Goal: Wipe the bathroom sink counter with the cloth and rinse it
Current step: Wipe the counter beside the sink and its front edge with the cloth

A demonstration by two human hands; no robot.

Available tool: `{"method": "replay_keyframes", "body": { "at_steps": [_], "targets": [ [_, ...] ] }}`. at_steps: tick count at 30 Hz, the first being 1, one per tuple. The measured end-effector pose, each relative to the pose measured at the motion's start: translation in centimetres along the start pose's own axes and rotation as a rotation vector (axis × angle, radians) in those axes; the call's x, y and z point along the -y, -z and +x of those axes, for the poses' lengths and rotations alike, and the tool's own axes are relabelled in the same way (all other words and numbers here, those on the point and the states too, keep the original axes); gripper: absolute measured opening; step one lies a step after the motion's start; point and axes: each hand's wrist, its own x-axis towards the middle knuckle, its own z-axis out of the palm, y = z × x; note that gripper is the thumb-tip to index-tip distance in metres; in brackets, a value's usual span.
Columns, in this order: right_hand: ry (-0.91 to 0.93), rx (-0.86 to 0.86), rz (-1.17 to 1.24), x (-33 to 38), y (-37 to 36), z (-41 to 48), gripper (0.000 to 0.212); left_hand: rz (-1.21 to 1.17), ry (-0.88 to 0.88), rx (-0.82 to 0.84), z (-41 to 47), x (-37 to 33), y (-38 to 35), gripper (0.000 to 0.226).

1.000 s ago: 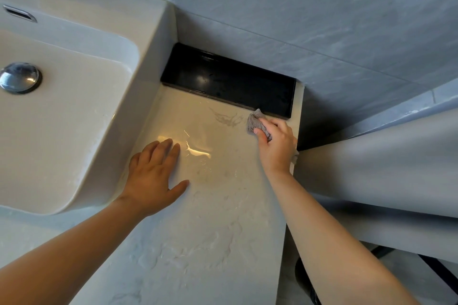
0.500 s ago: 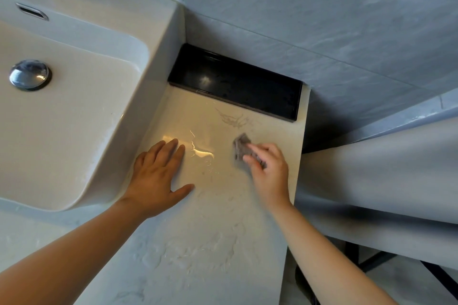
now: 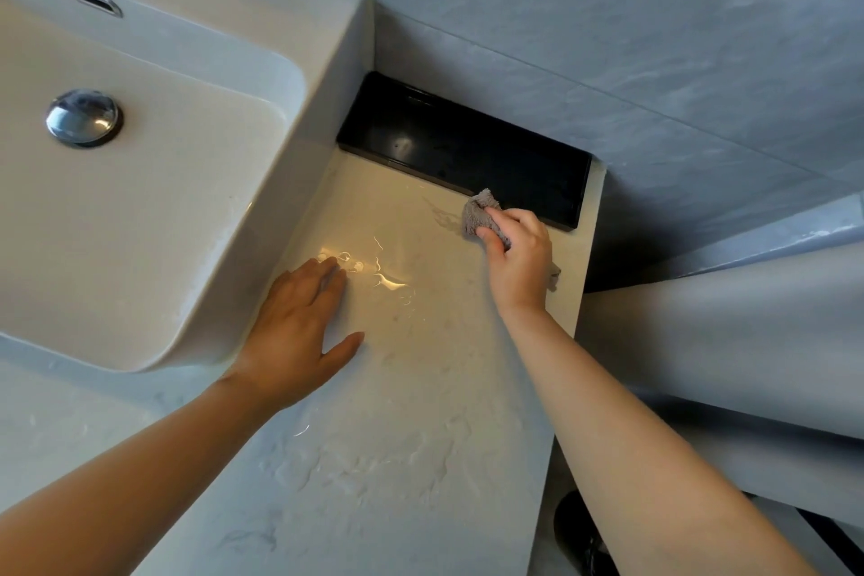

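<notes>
Wiping step. My right hand [image 3: 519, 260] grips the cloth [image 3: 478, 211] at its fingertips, on the tabletop [image 3: 421, 412]; left hand [image 3: 299, 332] rests flat, fingers straight. Next, I judge: sweep to the water [image 3: 388, 281] beside it.

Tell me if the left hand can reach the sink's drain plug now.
Probably yes: the left hand rests flat on the counter, holding nothing; the drain plug is uncovered beyond the sink wall.

No readable text, label, brand, number or sign shows on anything here.
</notes>
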Motion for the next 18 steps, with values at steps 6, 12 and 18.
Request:
{"method": "replay_keyframes", "body": {
  "at_steps": [6,12,18],
  "targets": [
    [0.084,0.086,0.009,1.1,-0.7,-3.0,0.029,0.004,0.099,-0.026,-1.4,0.9,-0.4,0.089],
    [0.175,0.188,0.039,2.5,-0.3,-7.7,0.026,0.041,0.128,-0.007,-1.8,1.5,-0.4,0.092],
    [0.079,0.281,0.159,3.5,1.8,-6.0,0.030,0.059,0.117,0.010,-1.8,1.6,-0.9,0.092]
  ]
}}
